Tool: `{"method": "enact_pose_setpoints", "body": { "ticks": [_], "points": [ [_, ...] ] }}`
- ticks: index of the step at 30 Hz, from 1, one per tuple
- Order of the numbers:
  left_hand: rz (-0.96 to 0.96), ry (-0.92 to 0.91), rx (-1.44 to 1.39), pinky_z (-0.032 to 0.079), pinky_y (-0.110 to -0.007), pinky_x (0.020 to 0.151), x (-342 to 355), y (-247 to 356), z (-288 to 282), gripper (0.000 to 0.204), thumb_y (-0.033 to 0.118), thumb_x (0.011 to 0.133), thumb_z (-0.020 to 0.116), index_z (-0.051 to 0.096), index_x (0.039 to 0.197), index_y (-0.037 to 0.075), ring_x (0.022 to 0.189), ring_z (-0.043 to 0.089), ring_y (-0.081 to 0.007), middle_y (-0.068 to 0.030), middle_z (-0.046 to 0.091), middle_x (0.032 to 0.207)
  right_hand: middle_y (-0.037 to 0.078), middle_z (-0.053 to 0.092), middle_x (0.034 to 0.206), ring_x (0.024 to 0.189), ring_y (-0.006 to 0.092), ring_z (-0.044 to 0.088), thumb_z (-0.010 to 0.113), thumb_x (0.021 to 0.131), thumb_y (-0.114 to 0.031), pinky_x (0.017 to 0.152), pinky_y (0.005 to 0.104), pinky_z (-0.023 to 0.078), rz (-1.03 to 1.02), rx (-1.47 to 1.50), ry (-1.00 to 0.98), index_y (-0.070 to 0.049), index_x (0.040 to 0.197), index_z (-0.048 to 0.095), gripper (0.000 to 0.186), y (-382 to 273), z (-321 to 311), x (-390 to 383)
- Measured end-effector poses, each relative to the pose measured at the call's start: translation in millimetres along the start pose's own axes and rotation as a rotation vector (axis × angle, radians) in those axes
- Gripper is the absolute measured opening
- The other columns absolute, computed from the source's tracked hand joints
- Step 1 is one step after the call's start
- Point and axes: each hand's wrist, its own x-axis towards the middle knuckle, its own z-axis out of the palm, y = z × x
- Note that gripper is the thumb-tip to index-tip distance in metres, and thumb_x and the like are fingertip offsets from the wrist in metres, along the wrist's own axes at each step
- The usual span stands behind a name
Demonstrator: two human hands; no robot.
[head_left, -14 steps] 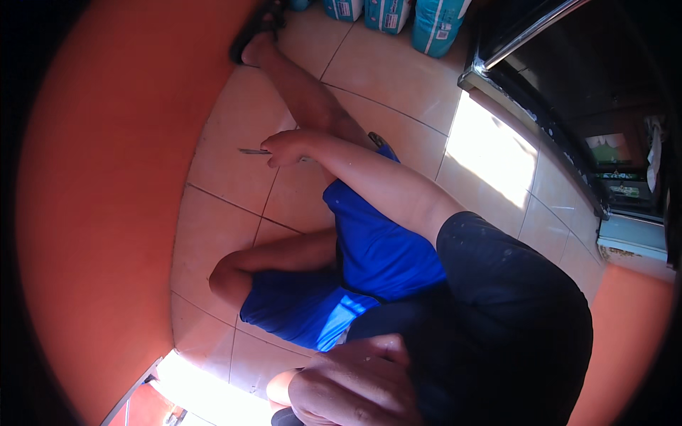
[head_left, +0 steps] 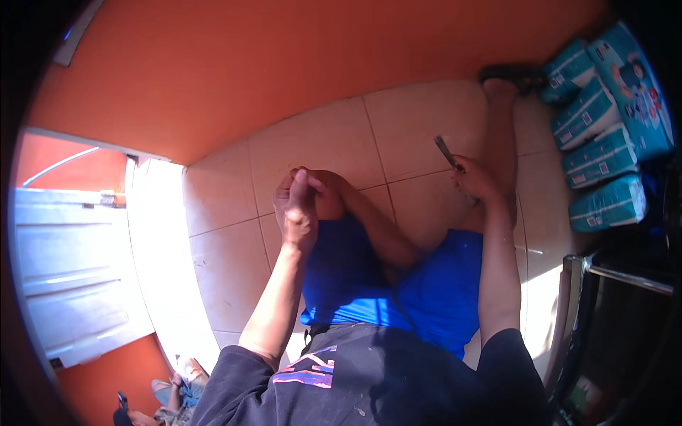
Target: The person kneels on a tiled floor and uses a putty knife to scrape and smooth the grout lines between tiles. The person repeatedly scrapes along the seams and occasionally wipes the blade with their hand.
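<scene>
My right hand [head_left: 477, 179] is closed around a slim, dark metal hand tool [head_left: 444, 150]. Its narrow end sticks out past my fingers toward the wall; its exact kind is too small to tell. My left hand [head_left: 297, 206] is raised over my bent left knee, fingers curled and thumb pressed against them. Whatever it may hold is hidden. Beneath both hands are my legs in blue shorts [head_left: 440, 284], the right one stretched out over the tiled floor [head_left: 419, 206].
An orange wall [head_left: 320, 64] runs along the far side. Teal plastic-wrapped packs [head_left: 600, 160] stand stacked at the right, beyond a dark cabinet with a metal rail [head_left: 632, 278]. A bright doorway with a white door [head_left: 78, 277] lies left. Another person [head_left: 174, 401] is at lower left.
My view has swung round to the right, bringing in the packs and more of the doorway. My left hand has risen from near my body to above the knee. My right hand still grips the tool.
</scene>
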Motion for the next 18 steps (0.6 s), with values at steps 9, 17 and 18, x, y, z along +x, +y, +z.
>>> {"method": "enact_pose_setpoints", "body": {
  "ticks": [9, 17, 18],
  "points": [
    [-0.378, 0.954, 1.003, 0.042, -0.035, 0.074, -90, -128, -287, 0.038, 0.043, 0.094, 0.060, 0.058, 0.078, 0.009, 0.075, 0.053, -0.0188, -0.0039, 0.055, 0.066, 0.011, 0.066, 0.111, 0.095, 0.0224, 0.064, 0.054, 0.095, -0.018, 0.086, 0.0356, 0.049, 0.105, -0.278, -0.017, -0.004, 0.134, 0.054, 0.042, 7, 1, 24],
    [-0.786, 1.484, 1.387, 0.038, -0.048, 0.091, -137, -157, -322, 0.041, 0.054, 0.084, 0.059, 0.062, 0.087, 0.014, 0.106, 0.051, -0.0310, -0.0099, 0.057, 0.110, 0.020, 0.052, 0.141, 0.130, 0.0281, 0.049, 0.049, 0.095, -0.013, 0.109, 0.0381, 0.038, -0.112, -0.639, -0.176, -0.006, 0.146, 0.041, 0.052, 31, 22, 55],
    [-0.787, 1.480, 1.395, 0.038, -0.048, 0.091, -131, -155, -318, 0.041, 0.055, 0.084, 0.059, 0.061, 0.087, 0.014, 0.105, 0.051, -0.0307, -0.0096, 0.057, 0.108, 0.019, 0.048, 0.144, 0.133, 0.0287, 0.047, 0.048, 0.095, -0.013, 0.110, 0.0385, 0.037, -0.146, -0.660, -0.159, -0.007, 0.148, 0.038, 0.054, 38, 23, 60]
  ]
}}
